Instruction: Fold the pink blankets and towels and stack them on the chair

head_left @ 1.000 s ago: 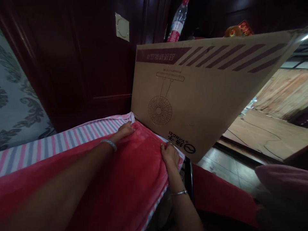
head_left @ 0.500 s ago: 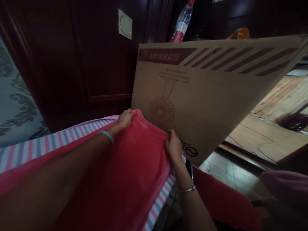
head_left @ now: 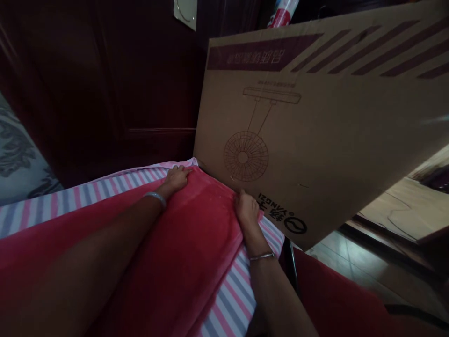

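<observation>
A red velvety cloth [head_left: 189, 224] lies over a pink, grey and white striped cloth [head_left: 231, 295] in front of me. At the red cloth's far left corner is my left hand [head_left: 177, 179], its fingers bent over the edge. My right hand [head_left: 248, 210] grips the far right part of that edge, with its thumb side toward the box. Between both hands the edge runs fairly straight, low against the cardboard. The fingertips of each hand are partly hidden in the fabric.
A large cardboard box [head_left: 315, 140] with a printed fan drawing stands just beyond the cloth. Behind its top edge shows a bottle [head_left: 282, 14]. Dark wood panelling [head_left: 150, 84] rises at the left. Floor tiles [head_left: 351, 257] and a dark red surface [head_left: 336, 290] are at the right.
Both hands have lowered the red cloth's far edge onto the striped cloth, whose far corners now show. The view has tilted down and moved closer to the box.
</observation>
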A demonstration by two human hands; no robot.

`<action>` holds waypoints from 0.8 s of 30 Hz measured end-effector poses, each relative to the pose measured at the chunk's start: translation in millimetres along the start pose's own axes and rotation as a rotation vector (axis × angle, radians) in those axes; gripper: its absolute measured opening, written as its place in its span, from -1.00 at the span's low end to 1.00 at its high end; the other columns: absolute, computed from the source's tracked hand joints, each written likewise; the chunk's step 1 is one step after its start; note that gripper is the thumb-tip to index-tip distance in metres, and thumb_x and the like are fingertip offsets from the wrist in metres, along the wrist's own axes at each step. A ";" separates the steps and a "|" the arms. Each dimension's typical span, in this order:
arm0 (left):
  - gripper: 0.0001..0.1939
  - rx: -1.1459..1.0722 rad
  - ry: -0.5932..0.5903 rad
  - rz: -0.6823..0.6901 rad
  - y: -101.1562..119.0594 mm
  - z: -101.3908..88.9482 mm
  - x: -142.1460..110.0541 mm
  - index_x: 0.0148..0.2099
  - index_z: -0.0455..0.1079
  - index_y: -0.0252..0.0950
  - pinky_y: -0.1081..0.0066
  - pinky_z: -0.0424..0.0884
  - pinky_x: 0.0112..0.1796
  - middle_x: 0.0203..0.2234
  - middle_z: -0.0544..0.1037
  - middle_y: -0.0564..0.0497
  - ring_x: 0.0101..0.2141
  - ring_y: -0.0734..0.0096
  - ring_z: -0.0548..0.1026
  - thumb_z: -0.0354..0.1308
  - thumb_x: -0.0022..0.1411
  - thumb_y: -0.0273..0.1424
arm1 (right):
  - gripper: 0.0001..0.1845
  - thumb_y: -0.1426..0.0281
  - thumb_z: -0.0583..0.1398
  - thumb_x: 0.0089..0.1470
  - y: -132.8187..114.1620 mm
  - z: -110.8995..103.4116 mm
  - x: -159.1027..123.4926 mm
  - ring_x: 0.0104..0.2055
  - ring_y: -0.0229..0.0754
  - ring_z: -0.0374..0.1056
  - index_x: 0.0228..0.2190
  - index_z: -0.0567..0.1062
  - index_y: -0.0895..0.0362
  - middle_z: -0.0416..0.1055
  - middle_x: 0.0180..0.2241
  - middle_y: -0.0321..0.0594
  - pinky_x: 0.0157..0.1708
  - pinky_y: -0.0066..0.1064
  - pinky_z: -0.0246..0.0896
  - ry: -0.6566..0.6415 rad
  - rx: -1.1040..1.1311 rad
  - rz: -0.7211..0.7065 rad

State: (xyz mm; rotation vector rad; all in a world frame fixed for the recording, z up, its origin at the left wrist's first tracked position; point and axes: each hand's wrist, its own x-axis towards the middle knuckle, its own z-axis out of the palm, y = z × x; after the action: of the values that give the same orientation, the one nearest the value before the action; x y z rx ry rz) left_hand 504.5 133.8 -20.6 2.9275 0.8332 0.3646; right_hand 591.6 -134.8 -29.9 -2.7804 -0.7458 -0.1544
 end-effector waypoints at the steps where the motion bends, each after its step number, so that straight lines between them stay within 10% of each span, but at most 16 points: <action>1: -0.43 -0.007 -0.003 -0.012 -1.1 0.0 0.5 0.34 0.31 -0.07 0.08 0.24 0.19 0.19 0.37 -0.18 0.14 -0.01 0.33 -0.10 0.34 -0.43 | -0.58 0.41 -0.06 0.34 0.6 -0.3 -0.5 -0.04 -0.05 0.50 0.03 0.51 0.11 0.58 -0.10 0.02 -0.12 -0.35 0.27 -0.001 0.001 0.001; 8: -0.41 -0.016 -0.040 0.050 10.8 -21.0 -27.2 0.38 0.21 -0.21 0.05 0.01 0.32 0.39 0.13 -0.16 0.37 -0.08 0.04 0.04 0.33 -0.32 | -0.57 0.22 0.03 0.34 0.1 -14.3 -7.2 0.01 0.00 0.49 0.04 0.52 0.16 0.57 -0.07 0.08 -0.05 -0.30 0.31 0.002 0.039 0.058; 17: -0.43 -0.282 -0.296 0.478 54.4 -53.6 -235.7 0.41 0.17 -0.03 0.09 -0.01 0.36 0.41 0.16 0.04 0.36 0.11 0.14 -0.04 0.40 -0.16 | -0.55 0.17 0.15 0.25 13.6 -36.7 -30.3 0.07 0.04 0.46 0.05 0.50 0.15 0.55 -0.02 0.05 0.03 -0.25 0.30 -0.038 0.071 0.096; 24: -0.36 -0.220 -0.326 0.494 72.4 -33.5 -291.7 0.47 0.03 -0.08 -0.09 -0.10 0.36 0.45 0.00 -0.10 0.42 0.02 -0.01 -0.05 0.41 -0.14 | -0.53 0.53 -0.10 0.33 25.7 -42.8 -39.6 0.04 -0.09 0.44 0.10 0.45 0.15 0.47 0.05 0.05 -0.04 -0.36 0.25 0.118 0.038 0.075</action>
State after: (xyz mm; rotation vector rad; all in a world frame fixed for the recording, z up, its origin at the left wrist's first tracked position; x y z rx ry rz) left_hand 292.7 -81.3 -38.4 2.8323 0.0218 -0.0043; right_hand 568.9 -186.9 -1.0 -2.7309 -0.6081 -0.2835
